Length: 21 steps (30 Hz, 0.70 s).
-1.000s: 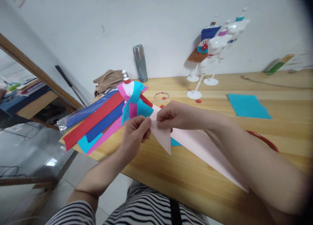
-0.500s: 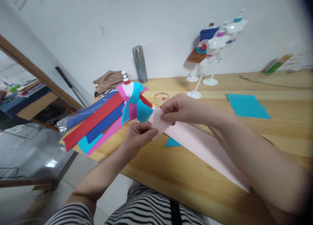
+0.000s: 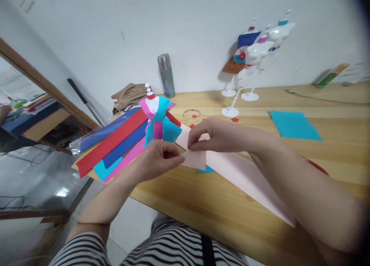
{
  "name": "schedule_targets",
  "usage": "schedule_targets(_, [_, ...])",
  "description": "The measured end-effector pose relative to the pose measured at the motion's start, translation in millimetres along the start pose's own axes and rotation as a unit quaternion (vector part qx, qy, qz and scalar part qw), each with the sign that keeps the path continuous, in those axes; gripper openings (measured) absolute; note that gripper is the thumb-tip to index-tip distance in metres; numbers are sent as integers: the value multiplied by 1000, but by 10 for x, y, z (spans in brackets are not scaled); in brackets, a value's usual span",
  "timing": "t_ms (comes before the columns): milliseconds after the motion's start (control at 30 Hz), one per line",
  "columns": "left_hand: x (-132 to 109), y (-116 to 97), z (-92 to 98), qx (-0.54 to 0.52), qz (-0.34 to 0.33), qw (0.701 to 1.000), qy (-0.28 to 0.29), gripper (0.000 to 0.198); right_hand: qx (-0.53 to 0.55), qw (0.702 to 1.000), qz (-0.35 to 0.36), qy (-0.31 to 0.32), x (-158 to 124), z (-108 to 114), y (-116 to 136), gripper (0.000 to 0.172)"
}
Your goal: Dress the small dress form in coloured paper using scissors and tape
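Between my hands a small pale pink fabric piece [image 3: 197, 160] hangs down from its upper edge. My left hand [image 3: 158, 160] pinches its left corner, and my right hand [image 3: 209, 135] pinches the top edge close by. Behind them stands a small white dress form [image 3: 153, 105] wrapped in turquoise, magenta and red cloth. A long pale pink fabric strip [image 3: 245, 181] lies slantwise on the table under my right forearm. Part of a turquoise scrap [image 3: 212, 169] shows below the held piece.
Red, blue and magenta fabric strips [image 3: 115, 139] lie at left beside brown cloth [image 3: 130, 94]. A metal flask [image 3: 166, 75] stands by the wall. Several white dress forms [image 3: 257, 52] are at the back right. A turquoise sheet [image 3: 295, 125], clear ring [image 3: 191, 115] and red flower [image 3: 235, 120] lie on the table.
The small pale pink piece has been turned and now hangs lower, its top edge nearly level. My left hand has risen and shifted left; my right hand has moved slightly down.
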State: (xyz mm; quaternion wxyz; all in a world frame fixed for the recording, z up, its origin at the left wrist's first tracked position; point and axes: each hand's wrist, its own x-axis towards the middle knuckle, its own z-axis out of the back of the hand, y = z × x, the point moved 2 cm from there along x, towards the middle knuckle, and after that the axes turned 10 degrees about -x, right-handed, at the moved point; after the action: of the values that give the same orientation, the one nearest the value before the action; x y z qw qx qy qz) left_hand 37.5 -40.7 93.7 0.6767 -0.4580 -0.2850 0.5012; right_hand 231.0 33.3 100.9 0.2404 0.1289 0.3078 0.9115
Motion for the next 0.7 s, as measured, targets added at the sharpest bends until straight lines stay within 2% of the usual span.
schedule_targets(67, [-7, -18, 64, -16, -1, 1000, -23, 27, -3, 1000, -13, -5, 7, 6, -37, 17])
schedule_targets(200, [-32, 2, 192, -26, 4, 993, -113, 26, -3, 999, -25, -39, 19, 31, -72, 18])
schedule_targets(333, [-54, 56, 237, -63, -12, 983, -175, 25, 12, 998, -51, -45, 5, 30, -105, 17])
schedule_targets(533, [-120, 84, 140, -125, 15, 976, -178, 40, 89, 988, -109, -63, -22, 38, -152, 19])
schedule_targets(700, [-145, 116, -58, -153, 39, 981, -115, 38, 113, 982, -121, -96, 30, 11, -123, 21])
